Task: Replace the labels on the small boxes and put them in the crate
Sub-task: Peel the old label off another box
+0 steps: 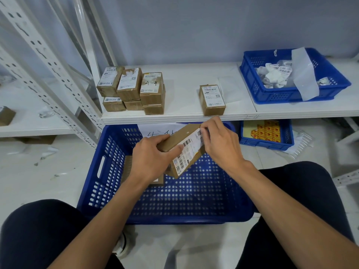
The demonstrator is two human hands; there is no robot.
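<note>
A small brown cardboard box with a white barcode label on its face is held tilted above the big blue crate. My left hand grips the box's near left end, thumb on the label. My right hand pinches the label's far corner with thumb and fingertips. Another brown box lies in the crate, mostly hidden under my left hand. On the white shelf behind stand a stack of several labelled boxes at the left and a single labelled box in the middle.
A blue tray with crumpled peeled labels and a backing strip sits on the shelf at right. Below it a smaller blue tray holds red-and-yellow sticker sheets. White perforated rack posts stand at left. My knees flank the crate.
</note>
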